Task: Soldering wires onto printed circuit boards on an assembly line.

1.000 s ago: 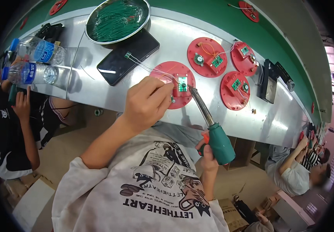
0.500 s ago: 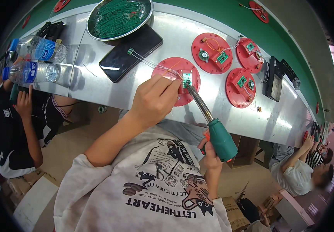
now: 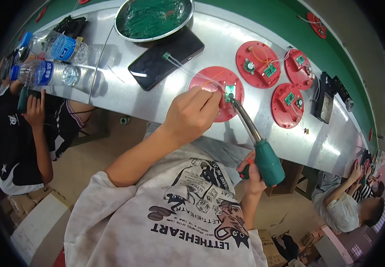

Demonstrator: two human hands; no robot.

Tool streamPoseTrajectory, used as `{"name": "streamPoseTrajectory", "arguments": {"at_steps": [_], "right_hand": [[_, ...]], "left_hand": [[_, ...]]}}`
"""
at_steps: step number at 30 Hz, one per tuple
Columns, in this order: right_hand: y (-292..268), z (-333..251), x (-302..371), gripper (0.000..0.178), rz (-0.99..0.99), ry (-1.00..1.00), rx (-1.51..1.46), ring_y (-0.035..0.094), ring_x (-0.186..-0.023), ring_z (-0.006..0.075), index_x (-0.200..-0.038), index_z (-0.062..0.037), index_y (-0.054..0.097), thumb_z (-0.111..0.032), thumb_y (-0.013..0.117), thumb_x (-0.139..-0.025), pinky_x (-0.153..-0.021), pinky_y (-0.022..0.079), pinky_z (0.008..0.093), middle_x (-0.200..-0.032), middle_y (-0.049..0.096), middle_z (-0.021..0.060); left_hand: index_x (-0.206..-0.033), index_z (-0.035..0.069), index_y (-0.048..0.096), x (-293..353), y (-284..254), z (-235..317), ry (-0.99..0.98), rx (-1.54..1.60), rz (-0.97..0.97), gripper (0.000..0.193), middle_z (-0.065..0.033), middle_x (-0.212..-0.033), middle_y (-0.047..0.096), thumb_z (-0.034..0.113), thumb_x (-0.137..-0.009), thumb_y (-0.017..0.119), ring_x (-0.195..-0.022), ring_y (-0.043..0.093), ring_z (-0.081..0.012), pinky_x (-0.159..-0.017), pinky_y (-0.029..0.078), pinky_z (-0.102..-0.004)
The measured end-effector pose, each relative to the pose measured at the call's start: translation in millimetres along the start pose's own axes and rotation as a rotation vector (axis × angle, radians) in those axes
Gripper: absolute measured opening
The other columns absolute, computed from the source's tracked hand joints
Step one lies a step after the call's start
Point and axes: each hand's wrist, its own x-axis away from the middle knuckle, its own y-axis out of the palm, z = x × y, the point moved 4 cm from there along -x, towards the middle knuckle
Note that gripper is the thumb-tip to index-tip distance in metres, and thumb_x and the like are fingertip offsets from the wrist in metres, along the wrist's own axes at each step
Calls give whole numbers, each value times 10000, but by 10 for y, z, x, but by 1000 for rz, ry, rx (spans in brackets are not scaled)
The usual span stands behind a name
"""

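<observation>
My right hand (image 3: 254, 177) is closed round the handle of a green soldering gun (image 3: 269, 163) with a long metal barrel. Its tip rests at the small green circuit board (image 3: 230, 90) on a red round plate (image 3: 206, 73). Beside that board, my left hand (image 3: 193, 112) pinches thin white wires (image 3: 186, 69) between thumb and fingers, and its lower edge hangs over the plate. The wires run back to a tiny green board (image 3: 166, 56) lying over a black phone (image 3: 150, 71). My fingers hide the wire ends.
Behind the phone stands a metal bowl (image 3: 119, 27) of green wires. More red plates with boards (image 3: 258, 80) lie to the right, near a black holder (image 3: 324, 104). Two plastic bottles (image 3: 45, 73) lie at left. Co-workers sit on both sides.
The whole view has shifted, so the bench and things appear farther right. Relative to the red plate, both hands stay nearly in place, with the soldering tip still at the board.
</observation>
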Motion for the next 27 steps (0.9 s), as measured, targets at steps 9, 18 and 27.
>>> {"name": "streamPoseTrajectory", "arguments": {"at_steps": [9, 18, 27], "right_hand": [[-60, -144, -74, 338, 192, -140, 15, 597, -521, 194, -1099, 79, 584, -220, 564, -943, -493, 510, 319, -1009, 622, 208], [-160, -87, -52, 331, 231, -146, -24, 602, -513, 196, -1112, 106, 577, -175, 542, -942, -487, 521, 319, -1003, 648, 206], [-238, -15, -44, 344, 257, -164, -67, 619, -543, 196, -1154, 112, 569, -160, 538, -945, -495, 540, 316, -1032, 642, 200]], "left_hand": [[-950, -44, 667, -51, -31, 50, 17, -1, -7, 265, -103, -822, 590, 46, -703, 706, -692, 598, -249, -542, 495, -340], [-958, -28, 711, -89, -59, 107, -44, -15, -56, 221, -95, -829, 655, -36, -739, 738, -681, 626, -255, -587, 518, -366], [-950, -12, 698, -60, -10, 77, -17, -29, -24, 200, -80, -793, 602, 23, -754, 723, -655, 593, -233, -547, 490, -346]]}}
